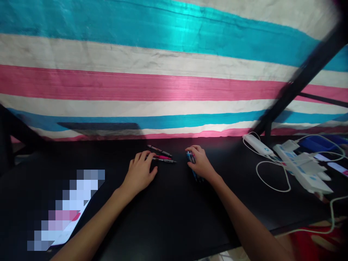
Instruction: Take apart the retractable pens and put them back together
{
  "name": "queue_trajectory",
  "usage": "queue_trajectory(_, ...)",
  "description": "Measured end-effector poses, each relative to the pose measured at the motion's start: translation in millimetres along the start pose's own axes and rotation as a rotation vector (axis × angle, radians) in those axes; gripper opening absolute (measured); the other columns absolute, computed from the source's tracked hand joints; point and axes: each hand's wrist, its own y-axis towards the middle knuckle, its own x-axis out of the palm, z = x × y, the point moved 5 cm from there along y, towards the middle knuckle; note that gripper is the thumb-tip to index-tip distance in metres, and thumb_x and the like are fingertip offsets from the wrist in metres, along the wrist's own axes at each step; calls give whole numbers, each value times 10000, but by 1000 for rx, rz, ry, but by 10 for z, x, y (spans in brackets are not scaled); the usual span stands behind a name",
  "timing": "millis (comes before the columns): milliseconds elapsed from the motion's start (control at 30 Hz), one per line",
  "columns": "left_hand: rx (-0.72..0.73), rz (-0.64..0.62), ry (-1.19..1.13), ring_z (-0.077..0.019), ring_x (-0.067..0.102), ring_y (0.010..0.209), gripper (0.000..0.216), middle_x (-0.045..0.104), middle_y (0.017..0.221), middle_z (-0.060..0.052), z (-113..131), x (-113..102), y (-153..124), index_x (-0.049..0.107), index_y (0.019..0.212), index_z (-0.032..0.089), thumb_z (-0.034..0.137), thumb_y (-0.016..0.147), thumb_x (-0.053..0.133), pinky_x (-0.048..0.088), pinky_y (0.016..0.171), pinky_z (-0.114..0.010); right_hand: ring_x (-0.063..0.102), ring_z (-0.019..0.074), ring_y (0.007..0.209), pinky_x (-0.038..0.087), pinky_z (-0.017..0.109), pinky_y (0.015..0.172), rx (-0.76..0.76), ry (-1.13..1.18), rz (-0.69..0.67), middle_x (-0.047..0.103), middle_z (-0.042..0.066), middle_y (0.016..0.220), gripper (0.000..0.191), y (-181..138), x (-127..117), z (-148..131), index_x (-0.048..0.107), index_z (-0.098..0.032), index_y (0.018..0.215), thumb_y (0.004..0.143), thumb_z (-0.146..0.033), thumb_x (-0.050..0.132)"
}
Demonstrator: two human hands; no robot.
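My left hand (pixel 141 171) lies palm down on the black table (pixel 168 210), fingers stretched forward and resting on the ends of the pink and black pens (pixel 163 158). Another dark pen (pixel 159 149) lies just beyond them. My right hand (pixel 199 162) is curled around a bunch of blue pens (pixel 191 159), whose ends stick out under the palm toward me.
A white power strip (pixel 301 166) with plugged adapters and white cables (pixel 272 174) sits at the right, beside a white power bank (pixel 257 144). A blurred-out paper sheet (pixel 65 210) lies at the near left. A striped cloth (pixel 163 72) hangs behind the table.
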Motion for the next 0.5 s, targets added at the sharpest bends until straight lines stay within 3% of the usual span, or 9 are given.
queue_trajectory(267,-22,-11,155,-278,528,987,238,564,1117,-93,-37,-12,-23,585,1094,228,281,909,445,426,701,-366,467,259,1037,404,411,936,-3,13,129,504,95,1110,355,-62,-36,-224,601,-224,1078,732,-154,633)
queue_trajectory(500,5,-20,147,-270,544,942,171,630,989,-90,-64,-61,-64,610,901,189,187,901,439,415,733,-377,486,245,1013,415,393,909,-78,42,150,536,87,1059,243,-125,28,-449,633,-219,997,766,-143,610)
